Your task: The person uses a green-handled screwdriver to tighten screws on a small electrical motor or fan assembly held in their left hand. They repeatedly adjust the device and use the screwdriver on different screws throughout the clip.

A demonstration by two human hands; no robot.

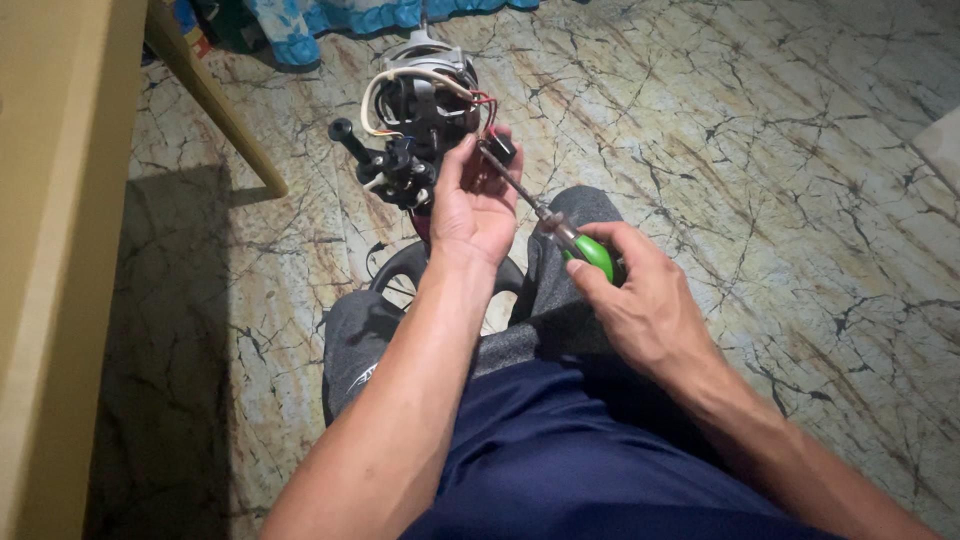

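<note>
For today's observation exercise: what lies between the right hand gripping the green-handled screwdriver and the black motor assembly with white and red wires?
In the head view, only the screwdriver's metal shaft spans it, from the right hand to the motor assembly, beside the left hand.

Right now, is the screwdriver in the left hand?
No, the right hand grips the green-handled screwdriver; the left hand steadies the motor assembly.

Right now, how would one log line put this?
left hand: steadies motor assembly | right hand: grips green-handled screwdriver, tip at the assembly | marbled floor
</note>
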